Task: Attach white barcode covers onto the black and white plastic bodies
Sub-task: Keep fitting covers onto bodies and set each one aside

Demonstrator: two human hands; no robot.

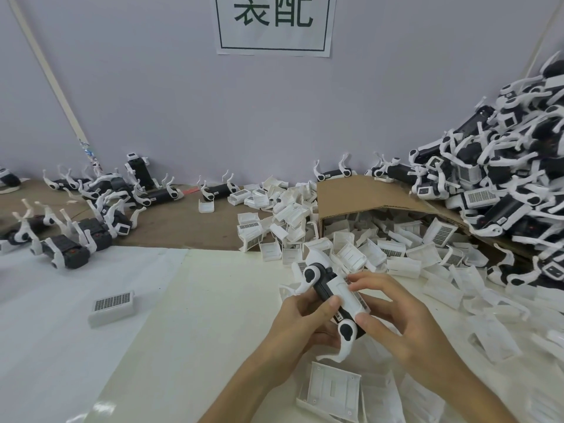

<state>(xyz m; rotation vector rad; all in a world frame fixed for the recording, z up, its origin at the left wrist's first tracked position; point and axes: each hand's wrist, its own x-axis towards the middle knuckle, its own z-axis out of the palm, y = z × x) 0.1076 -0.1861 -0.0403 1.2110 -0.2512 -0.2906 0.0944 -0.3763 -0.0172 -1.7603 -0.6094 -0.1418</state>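
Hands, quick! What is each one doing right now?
Left hand: closed, holding the black and white body.
Right hand: closed, pinching the white cover against that body.

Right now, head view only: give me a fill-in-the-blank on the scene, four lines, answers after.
1. The left hand grips a black and white ____, and the right hand holds a cover against it.
2. The lone cover on the sheet lies barcode side ____.
3. The tipped box spilling covers is made of ____.
4. The tall pile lies on the person's ____ side.

Missing words: body; up; cardboard; right.
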